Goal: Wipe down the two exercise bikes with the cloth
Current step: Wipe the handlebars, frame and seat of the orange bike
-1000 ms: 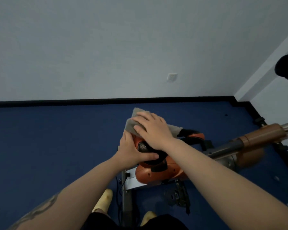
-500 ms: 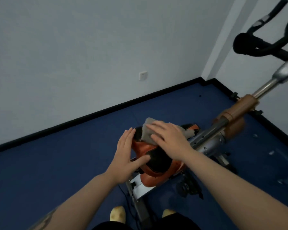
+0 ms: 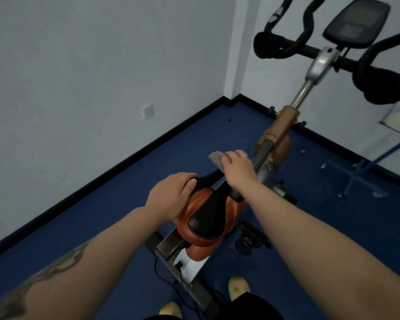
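Observation:
An orange and black exercise bike stands in front of me, its saddle (image 3: pixel 208 213) low in the middle of the view. My left hand (image 3: pixel 171 195) rests flat on the left side of the saddle. My right hand (image 3: pixel 239 169) holds a grey cloth (image 3: pixel 217 159) just past the saddle's nose, beside the frame tube (image 3: pixel 263 155). The fingers lie over the cloth, and only its left end shows. The black handlebars (image 3: pixel 282 46) and the console (image 3: pixel 356 21) rise at the upper right on a silver post (image 3: pixel 319 65).
Blue floor runs to a white wall corner with black skirting (image 3: pixel 148 146). A wall socket (image 3: pixel 147 111) sits at left. A black pedal (image 3: pixel 249 239) and a cable lie near the bike's base. A blue metal stand (image 3: pixel 365 167) is at right. My shoes (image 3: pixel 238 287) are at the bottom.
The view swung up and right, bringing handlebars and console into sight. My right hand slid the cloth forward off the saddle toward the frame. My left hand moved onto the saddle's left side.

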The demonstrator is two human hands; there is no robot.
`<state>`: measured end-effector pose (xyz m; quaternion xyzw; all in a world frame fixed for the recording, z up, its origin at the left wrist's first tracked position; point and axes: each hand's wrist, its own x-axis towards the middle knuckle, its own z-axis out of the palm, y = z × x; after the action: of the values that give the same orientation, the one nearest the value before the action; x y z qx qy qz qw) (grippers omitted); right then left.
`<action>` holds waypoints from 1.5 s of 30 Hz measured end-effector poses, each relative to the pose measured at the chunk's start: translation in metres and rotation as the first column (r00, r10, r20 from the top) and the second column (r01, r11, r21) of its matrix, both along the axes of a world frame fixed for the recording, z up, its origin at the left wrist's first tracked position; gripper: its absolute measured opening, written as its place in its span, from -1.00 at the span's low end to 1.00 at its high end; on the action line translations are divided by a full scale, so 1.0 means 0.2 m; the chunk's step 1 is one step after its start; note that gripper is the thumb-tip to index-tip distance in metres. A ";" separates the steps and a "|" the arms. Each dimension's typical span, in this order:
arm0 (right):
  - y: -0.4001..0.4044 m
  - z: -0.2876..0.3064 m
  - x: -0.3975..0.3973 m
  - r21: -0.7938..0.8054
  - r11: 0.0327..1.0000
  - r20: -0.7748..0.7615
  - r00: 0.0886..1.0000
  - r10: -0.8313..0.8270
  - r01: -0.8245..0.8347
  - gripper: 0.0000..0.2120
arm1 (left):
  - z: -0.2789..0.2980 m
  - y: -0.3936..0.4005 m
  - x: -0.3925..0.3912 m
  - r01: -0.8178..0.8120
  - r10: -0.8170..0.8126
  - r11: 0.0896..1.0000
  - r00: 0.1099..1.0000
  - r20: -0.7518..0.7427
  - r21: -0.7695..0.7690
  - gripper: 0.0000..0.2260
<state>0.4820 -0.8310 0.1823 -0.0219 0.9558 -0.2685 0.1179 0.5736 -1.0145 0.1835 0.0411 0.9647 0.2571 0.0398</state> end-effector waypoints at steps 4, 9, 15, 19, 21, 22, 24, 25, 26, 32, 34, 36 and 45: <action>-0.12 -0.01 0.31 -0.027 0.996 0.041 0.996 -0.083 0.084 -0.39 | -0.05 -0.01 -0.03 -0.066 0.066 0.998 0.997 -0.039 0.008 -0.69; -0.20 0.05 0.33 -0.010 0.961 0.127 0.954 -0.273 0.277 -0.28 | -0.08 -0.01 -0.02 -0.109 0.118 0.990 0.987 -0.106 0.089 -0.72; -0.24 0.04 0.50 -0.126 0.918 0.128 0.923 -0.362 0.377 -0.28 | -0.08 -0.01 -0.02 -0.135 0.150 0.985 0.979 -0.137 0.110 -0.73; -0.18 -0.03 0.58 -0.190 0.905 0.256 0.909 -0.328 0.380 -0.34 | -0.08 0.00 -0.02 -0.150 0.165 0.983 0.973 -0.160 0.102 -0.72; -0.17 -0.01 0.47 -0.277 0.816 0.383 0.837 -0.391 0.508 -0.37 | -0.09 0.00 -0.02 -0.149 0.163 0.984 0.974 -0.160 0.098 -0.72; -0.17 0.00 0.42 -0.301 0.772 0.406 0.808 -0.427 0.560 -0.38 | -0.09 0.00 -0.02 -0.148 0.162 0.984 0.974 -0.157 0.097 -0.72; -0.20 0.01 0.42 -0.225 0.791 0.350 0.805 -0.480 0.569 -0.36 | -0.09 0.00 -0.02 -0.146 0.161 0.984 0.975 -0.157 0.103 -0.72; -0.21 0.01 0.47 -0.145 0.837 0.288 0.831 -0.476 0.528 -0.34 | -0.09 0.00 -0.02 -0.144 0.160 0.984 0.975 -0.155 0.108 -0.72; -0.23 0.00 0.53 -0.082 0.875 0.225 0.864 -0.451 0.478 -0.32 | -0.09 0.00 -0.02 -0.145 0.161 0.983 0.975 -0.155 0.111 -0.72; -0.23 0.02 0.48 -0.125 0.861 0.281 0.850 -0.447 0.494 -0.30 | -0.10 0.00 -0.02 -0.142 0.162 0.983 0.970 -0.180 0.118 -0.72; -0.23 0.06 0.41 -0.101 0.832 0.279 0.818 -0.502 0.545 -0.33 | -0.10 0.00 -0.02 -0.142 0.162 0.982 0.970 -0.180 0.121 -0.72; -0.27 0.07 0.50 -0.039 0.878 0.167 0.869 -0.465 0.477 -0.32 | -0.10 -0.01 -0.01 -0.140 0.165 0.981 0.968 -0.191 0.135 -0.72; -0.30 0.07 0.58 -0.004 0.905 0.126 0.898 -0.422 0.425 -0.34 | -0.11 0.00 -0.01 -0.152 0.181 0.976 0.964 -0.194 0.157 -0.73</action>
<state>0.5977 -0.8917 0.1968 0.2010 0.9243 -0.3036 0.1145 0.5715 -1.0154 0.1623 -0.0109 0.9430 0.3215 -0.0856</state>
